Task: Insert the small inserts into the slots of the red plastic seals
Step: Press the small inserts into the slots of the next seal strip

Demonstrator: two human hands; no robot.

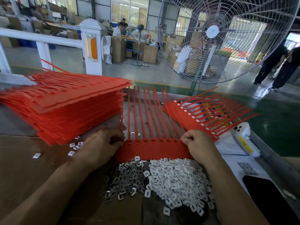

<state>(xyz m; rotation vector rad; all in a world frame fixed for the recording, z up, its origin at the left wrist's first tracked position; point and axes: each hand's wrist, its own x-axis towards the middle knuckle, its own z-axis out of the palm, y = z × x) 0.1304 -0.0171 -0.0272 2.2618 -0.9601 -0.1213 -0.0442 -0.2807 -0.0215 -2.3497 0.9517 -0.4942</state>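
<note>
Lying flat between the hands: a red strip [152, 149] of seals, long axis running left to right, tails fanning away toward the far edge of the bench. Gripping its left end with the left hand [103, 143], fingers curled over the corner. Pinching its right end with the right hand [197, 143], fingertips bunched at the last slot; whether an insert is already caught in that pinch, too small to tell.

Running along the strip's far edge, just beyond both sets of knuckles: the row of slots [152, 140], seemingly empty, so filling judged barely begun on this strip.

Sitting nearer the body than either hand: two heaps, touching each other and the strip's near edge. Metal clips [128, 177] lying below the gap between the wrists, a little nearer the left hand. White inserts [177, 177] lying directly under the right wrist, so the right hand is the nearer one for picking. Probably calling for a short pull back toward the body to take a piece, then a reach forward across the strip's width to a slot.

Stacked beyond and left of the left hand: a pile [68, 104] of blank strips. Resting beyond the right hand: a finished strip [194, 119], white showing in its slots. Scattered left of the left wrist: a few loose pieces [73, 147].
</note>
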